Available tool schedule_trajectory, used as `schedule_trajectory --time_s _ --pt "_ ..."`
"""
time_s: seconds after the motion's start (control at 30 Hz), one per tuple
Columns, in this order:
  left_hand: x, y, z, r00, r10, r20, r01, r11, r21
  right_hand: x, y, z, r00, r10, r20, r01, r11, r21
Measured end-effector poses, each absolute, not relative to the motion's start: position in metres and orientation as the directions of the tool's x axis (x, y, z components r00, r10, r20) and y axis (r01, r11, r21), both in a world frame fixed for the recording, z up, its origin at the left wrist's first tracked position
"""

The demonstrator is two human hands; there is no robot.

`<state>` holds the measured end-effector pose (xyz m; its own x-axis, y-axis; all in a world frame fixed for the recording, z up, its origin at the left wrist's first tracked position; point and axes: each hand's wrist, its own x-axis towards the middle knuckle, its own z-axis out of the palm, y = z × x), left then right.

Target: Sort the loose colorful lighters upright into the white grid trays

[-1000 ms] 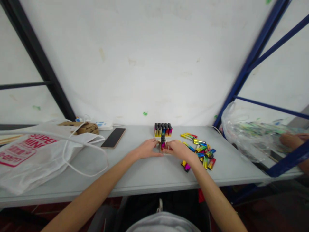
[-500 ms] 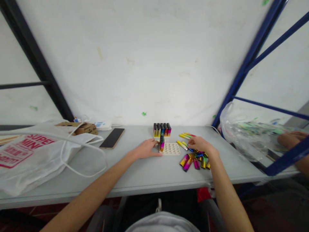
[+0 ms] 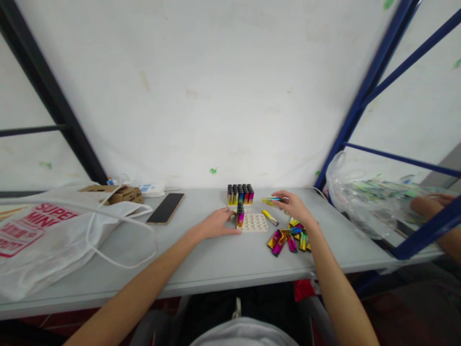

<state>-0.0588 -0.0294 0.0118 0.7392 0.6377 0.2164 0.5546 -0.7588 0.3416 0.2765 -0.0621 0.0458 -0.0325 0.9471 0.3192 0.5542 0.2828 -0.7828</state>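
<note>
My left hand [image 3: 218,223] is at the left end of a white tray [image 3: 260,223] with rows of small holes, fingers and thumb closed round that end. A short row of shiny lighters [image 3: 240,217] stands upright in the tray beside my fingers. My right hand [image 3: 293,205] pinches a blue lighter [image 3: 276,198] by one end, above the table right of the tray. Yellow shows just under it. A yellow lighter [image 3: 270,217] lies alone near the tray's right edge. Closer to me is a loose pile of multicoloured metallic lighters [image 3: 281,240].
A block of upright black-topped lighters [image 3: 240,194] stands behind the tray near the wall. To the left lie a phone [image 3: 166,208], a white bag [image 3: 54,230], a cable and a cardboard box [image 3: 124,194]. Right, past a blue frame [image 3: 355,110], are a plastic bag [image 3: 363,202] and another person's hand [image 3: 425,207].
My right hand has moved from the pile up and away from me, now with a blue lighter in its fingers. My left hand has stayed at the tray.
</note>
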Motion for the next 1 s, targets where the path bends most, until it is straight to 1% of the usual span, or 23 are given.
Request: schedule_trajectory --time_s 0.1,0.17,0.23,0.37,0.47,0.57,0.63,0.73,0.83,1.0 --pt "-0.059 -0.030 0.012 0.735 0.637 0.232 0.549 -0.760 0.346 0.260 -0.065 0.051 0.036 0.939 0.341 0.294 0.316 -0.902" --pt "-0.059 -0.030 0.013 0.734 0.640 0.229 0.555 -0.759 0.342 0.247 -0.067 0.054 0.061 0.946 0.318 0.138 0.308 -0.941" --pt "-0.059 -0.031 0.014 0.735 0.638 0.231 0.554 -0.761 0.339 0.233 -0.070 0.056 0.044 0.957 0.287 0.011 0.287 -0.958" --pt "-0.059 -0.031 0.014 0.737 0.628 0.248 0.539 -0.769 0.345 0.212 -0.077 0.058 -0.036 0.974 0.222 -0.172 0.212 -0.962" --pt "-0.058 -0.031 0.013 0.737 0.633 0.235 0.547 -0.764 0.343 0.201 -0.081 0.058 -0.127 0.974 0.190 -0.246 0.155 -0.957" --pt "-0.058 -0.030 0.013 0.732 0.638 0.237 0.547 -0.759 0.353 0.193 -0.082 0.057 -0.188 0.969 0.157 -0.226 0.113 -0.968" --pt "-0.058 -0.030 0.013 0.730 0.638 0.245 0.544 -0.759 0.358 0.187 -0.081 0.055 -0.168 0.974 0.152 -0.158 0.126 -0.979" --pt "-0.059 -0.030 0.012 0.738 0.630 0.242 0.539 -0.766 0.350 0.178 -0.077 0.049 -0.071 0.975 0.209 0.003 0.209 -0.978" --pt "-0.059 -0.029 0.011 0.739 0.627 0.245 0.538 -0.769 0.346 0.173 -0.070 0.038 0.048 0.955 0.294 0.163 0.283 -0.945" --pt "-0.059 -0.030 0.012 0.738 0.627 0.250 0.538 -0.770 0.344 0.174 -0.060 0.026 0.180 0.917 0.356 0.311 0.291 -0.905"
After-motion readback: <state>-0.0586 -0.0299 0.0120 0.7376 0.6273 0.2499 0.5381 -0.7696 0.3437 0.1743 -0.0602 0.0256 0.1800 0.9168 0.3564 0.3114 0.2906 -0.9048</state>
